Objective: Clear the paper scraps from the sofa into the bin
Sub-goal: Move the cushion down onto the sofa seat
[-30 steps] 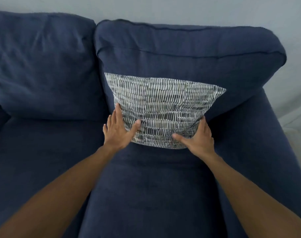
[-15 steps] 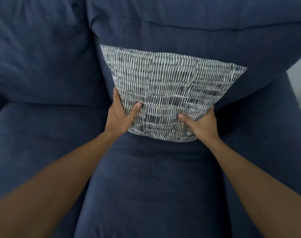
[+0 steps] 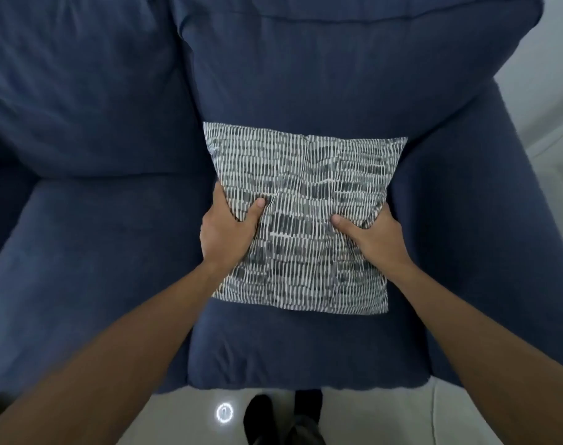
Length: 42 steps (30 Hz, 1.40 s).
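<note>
A grey and white patterned cushion (image 3: 302, 220) lies over the right seat of the dark blue sofa (image 3: 97, 252), its top edge against the back cushion. My left hand (image 3: 227, 231) grips the cushion's left edge, thumb on top. At the right edge my right hand (image 3: 371, 237) grips it the same way. No paper scraps and no bin show in the head view.
The sofa's right armrest (image 3: 485, 220) runs beside the cushion. A pale tiled floor (image 3: 370, 415) lies below the seat's front edge, with my dark feet (image 3: 283, 419) and a small round glare spot (image 3: 224, 412) on it. A white wall (image 3: 556, 75) is at right.
Both hands closed on the cushion's sides and pulled it down from the back cushion toward the seat's front. The view tilted downward, so the floor and feet now show.
</note>
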Available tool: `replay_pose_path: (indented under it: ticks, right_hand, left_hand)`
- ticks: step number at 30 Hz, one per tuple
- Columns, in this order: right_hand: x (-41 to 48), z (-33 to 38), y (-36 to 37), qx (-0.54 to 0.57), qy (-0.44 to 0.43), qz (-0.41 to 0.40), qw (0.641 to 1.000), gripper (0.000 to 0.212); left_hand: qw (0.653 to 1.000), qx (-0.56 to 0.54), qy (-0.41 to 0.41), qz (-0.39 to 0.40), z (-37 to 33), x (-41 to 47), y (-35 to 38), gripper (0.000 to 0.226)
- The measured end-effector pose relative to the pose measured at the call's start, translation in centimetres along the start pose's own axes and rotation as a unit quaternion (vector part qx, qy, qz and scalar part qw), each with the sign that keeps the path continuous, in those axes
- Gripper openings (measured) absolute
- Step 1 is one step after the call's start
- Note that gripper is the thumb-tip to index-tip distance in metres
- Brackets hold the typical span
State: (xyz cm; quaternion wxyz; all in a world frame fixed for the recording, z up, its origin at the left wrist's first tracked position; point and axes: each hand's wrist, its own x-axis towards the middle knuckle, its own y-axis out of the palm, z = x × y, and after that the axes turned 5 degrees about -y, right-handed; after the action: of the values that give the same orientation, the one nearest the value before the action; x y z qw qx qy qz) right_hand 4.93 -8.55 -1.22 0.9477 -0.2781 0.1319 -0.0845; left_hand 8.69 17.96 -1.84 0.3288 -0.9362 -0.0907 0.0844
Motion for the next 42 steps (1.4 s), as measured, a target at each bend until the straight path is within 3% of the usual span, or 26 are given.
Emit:
replay_pose_path:
  ticks: [1, 5, 15, 25, 33, 42]
  right_hand:
    - [-1.5, -0.6, 0.1, -0.002, 0.016, 0.004, 1.000, 0.116]
    - [-6.6, -3.4, 0.4, 0.022, 0.049, 0.026, 0.998, 0.091]
    - [-11.3, -10.9, 2.7, -0.021, 0.182, 0.090, 0.979, 0.131]
    - [-11.6, -13.5, 3.7, -0.068, 0.204, 0.106, 0.971, 0.131]
    - [-11.4, -11.4, 1.5, -0.170, 0.134, 0.111, 0.970, 0.120]
    - [-7.9, -7.9, -1.3, -0.371, -0.008, 0.092, 0.924, 0.118]
  left_hand:
    - [1.000, 0.015, -0.008, 0.002, 0.5, -1.2, -0.1, 0.083]
    - [0.997, 0.065, -0.031, 0.015, 3.4, -5.9, 0.0, 0.093]
    - [0.979, 0.145, -0.132, 0.047, 9.5, -13.4, 1.6, 0.098]
    - [0.972, 0.180, -0.129, 0.079, 12.0, -13.5, 3.1, 0.097]
    - [0.971, 0.215, -0.069, 0.071, 10.5, -12.1, 1.5, 0.089]
    - [0.951, 0.278, 0.043, 0.125, 6.1, -8.9, 0.4, 0.094]
